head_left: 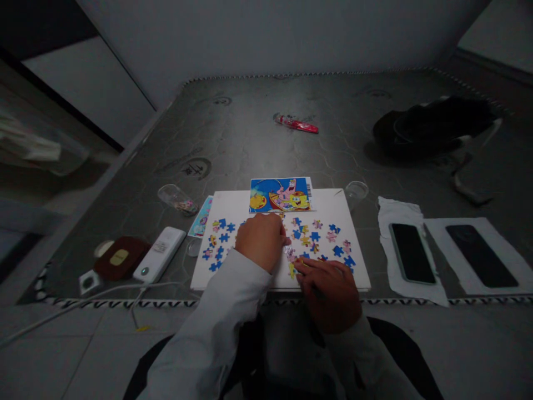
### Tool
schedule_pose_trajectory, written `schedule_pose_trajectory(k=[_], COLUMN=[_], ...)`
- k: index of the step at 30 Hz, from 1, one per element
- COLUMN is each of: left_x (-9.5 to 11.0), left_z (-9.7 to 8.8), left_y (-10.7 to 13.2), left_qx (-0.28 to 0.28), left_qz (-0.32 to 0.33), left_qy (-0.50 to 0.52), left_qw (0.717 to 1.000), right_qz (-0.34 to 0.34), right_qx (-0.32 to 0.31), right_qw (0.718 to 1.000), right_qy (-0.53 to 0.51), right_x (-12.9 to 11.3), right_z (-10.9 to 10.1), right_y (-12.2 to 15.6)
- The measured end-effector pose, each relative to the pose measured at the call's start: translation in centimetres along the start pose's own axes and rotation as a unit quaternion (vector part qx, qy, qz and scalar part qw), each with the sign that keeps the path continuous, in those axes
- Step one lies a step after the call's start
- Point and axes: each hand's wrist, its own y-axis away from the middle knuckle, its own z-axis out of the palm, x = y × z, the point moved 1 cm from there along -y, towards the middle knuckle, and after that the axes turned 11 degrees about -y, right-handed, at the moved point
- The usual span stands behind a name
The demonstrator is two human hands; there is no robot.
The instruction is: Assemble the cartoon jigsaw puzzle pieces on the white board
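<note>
Puzzle pieces (338,251) loose and unjoined on white board (333,206), left hand (262,241) curled above them, right fingers (308,266) half-closed among them, any hold by either untellable, picture card (280,195) adjoining.

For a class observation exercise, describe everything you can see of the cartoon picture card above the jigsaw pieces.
The cartoon picture card is a flat, rectangular printed card, possibly paper or thin card, with a bright blue background. It shows SpongeBob and Patrick in an orange-red boat, with a barcode near its right edge. It lies flat and undamaged-looking across the far edge of the white board, partly overhanging it. The left hand lies close to its near edge.
</note>
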Motion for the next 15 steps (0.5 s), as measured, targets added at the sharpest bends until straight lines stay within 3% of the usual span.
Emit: schedule_pose_trajectory(k=[8,15], left_x=[0.1,-0.3], left_z=[-0.6,-3.6], left_y=[0.5,2.8], left_qx=[0.01,0.044], left_qz=[-0.007,-0.015], left_qy=[-0.002,-0.03], left_qw=[1.0,0.998], right_qz=[0.001,0.002], right_qx=[0.008,0.038], right_qw=[1.0,0.999], right_qy=[-0.009,-0.011], right_x=[-0.2,-0.5], right_z=[0.2,1.3], right_y=[-0.4,-1.4])
